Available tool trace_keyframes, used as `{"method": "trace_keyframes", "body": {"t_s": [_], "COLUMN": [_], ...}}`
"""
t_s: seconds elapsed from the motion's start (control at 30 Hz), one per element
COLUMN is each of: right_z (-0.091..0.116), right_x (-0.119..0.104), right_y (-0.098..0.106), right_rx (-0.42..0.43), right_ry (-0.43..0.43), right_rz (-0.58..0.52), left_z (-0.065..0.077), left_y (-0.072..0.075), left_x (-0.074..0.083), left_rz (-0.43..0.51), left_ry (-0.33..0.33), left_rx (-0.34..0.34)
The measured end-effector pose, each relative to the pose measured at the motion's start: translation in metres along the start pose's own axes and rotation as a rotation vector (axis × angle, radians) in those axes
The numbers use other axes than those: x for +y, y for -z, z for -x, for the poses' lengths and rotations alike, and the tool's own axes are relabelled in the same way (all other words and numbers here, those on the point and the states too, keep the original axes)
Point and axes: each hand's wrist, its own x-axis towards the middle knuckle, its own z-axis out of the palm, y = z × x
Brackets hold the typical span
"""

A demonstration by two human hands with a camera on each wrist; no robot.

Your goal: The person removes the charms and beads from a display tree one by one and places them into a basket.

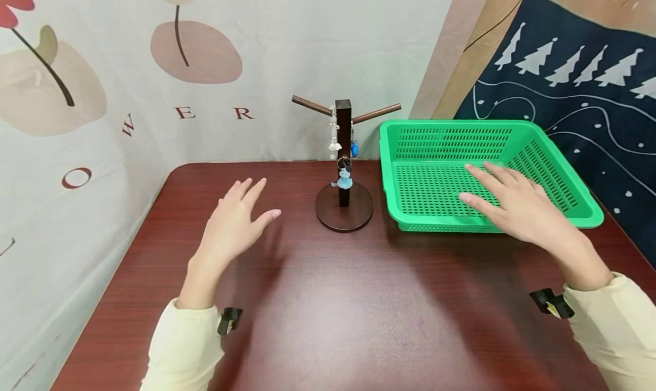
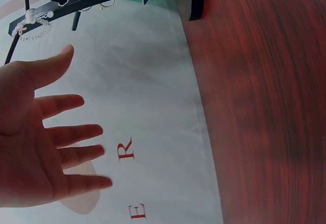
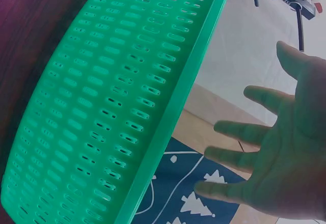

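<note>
The stand (image 1: pixel 344 129) is positioned at the far middle of the table (image 1: pixel 348 300), whose reddish-brown top is finished in glossy wood grain. It is built from a dark square post, a flat round base and slim cylindrical arms angled up to left and right. On it are hung a white beaded strand (image 1: pixel 334 138) at the left of the post, a glossy blue charm (image 1: pixel 354 148) at the right, and, lower on the near face, a pale-blue figure (image 1: pixel 344 179) beneath a metal ring.

The basket (image 1: pixel 386 169) is set to the right of the stand. It is moulded in green plastic, rectangular with rounded corners, with a smooth rim and walls and floor perforated by slots.

The left hand (image 1: pixel 228 226) is held above the table, left of and nearer than the stand; its fingers are extended and spread, and nothing is gripped. The right hand (image 1: pixel 517 203) is likewise released, fingers spread, and is seen in front of the basket's right part, apart from the rim. Both forearms are covered by cream sleeves (image 1: pixel 187 345). The far side is bounded by pale, creased printed cloth (image 1: pixel 307 55).
</note>
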Motion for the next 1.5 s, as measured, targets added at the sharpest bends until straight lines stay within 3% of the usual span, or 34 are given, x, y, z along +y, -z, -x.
{"method": "trace_keyframes", "body": {"t_s": [0.2,0.47,0.73,0.97,1.3,1.5], "right_z": [-0.002,0.000,0.001,0.002,0.001,-0.003], "right_x": [0.002,0.001,-0.001,-0.002,-0.004,-0.008], "right_y": [0.000,-0.002,-0.002,-0.003,-0.006,-0.008], "right_rx": [0.036,0.120,0.109,0.110,0.158,0.186], "right_ry": [0.072,0.136,0.157,0.146,0.170,0.216], "right_rz": [-0.117,-0.174,-0.198,-0.197,-0.193,-0.204], "left_z": [-0.009,-0.029,-0.049,-0.065,-0.081,-0.086], "left_y": [0.002,0.015,0.034,0.051,0.074,0.082], "left_x": [-0.001,0.006,0.017,0.033,0.054,0.064], "left_rz": [0.184,0.334,0.396,0.469,0.531,0.546], "left_ry": [-0.017,0.006,-0.040,-0.043,-0.094,-0.091], "left_rx": [0.019,0.056,0.102,0.115,0.193,0.173]}}
